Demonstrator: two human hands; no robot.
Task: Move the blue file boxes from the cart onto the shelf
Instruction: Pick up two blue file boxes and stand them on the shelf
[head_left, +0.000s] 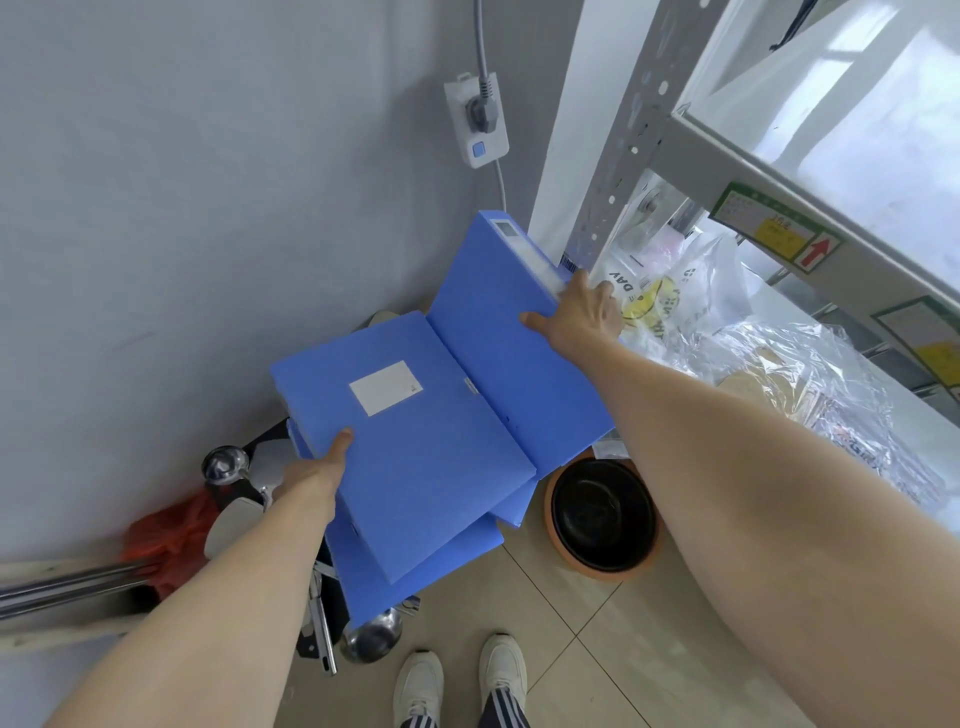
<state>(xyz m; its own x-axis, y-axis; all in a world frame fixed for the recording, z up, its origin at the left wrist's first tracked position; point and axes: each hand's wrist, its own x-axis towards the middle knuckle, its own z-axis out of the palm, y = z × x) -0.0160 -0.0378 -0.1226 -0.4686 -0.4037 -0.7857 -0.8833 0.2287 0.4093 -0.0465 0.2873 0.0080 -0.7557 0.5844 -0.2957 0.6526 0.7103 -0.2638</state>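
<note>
Right hand grips the spine end of a tilted blue plastic file box, angling it toward the grey metal shelf; left hand clasps the labelled blue box atop the cart stack, steadying it.

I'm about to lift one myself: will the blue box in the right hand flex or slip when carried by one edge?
Probably stiff: the tilted box keeps flat faces and straight edges though the right hand grips only its spine edge. Possibly slippery, since the plastic looks smooth. Likely light or empty, held one-handed; its contents are hidden.
</note>
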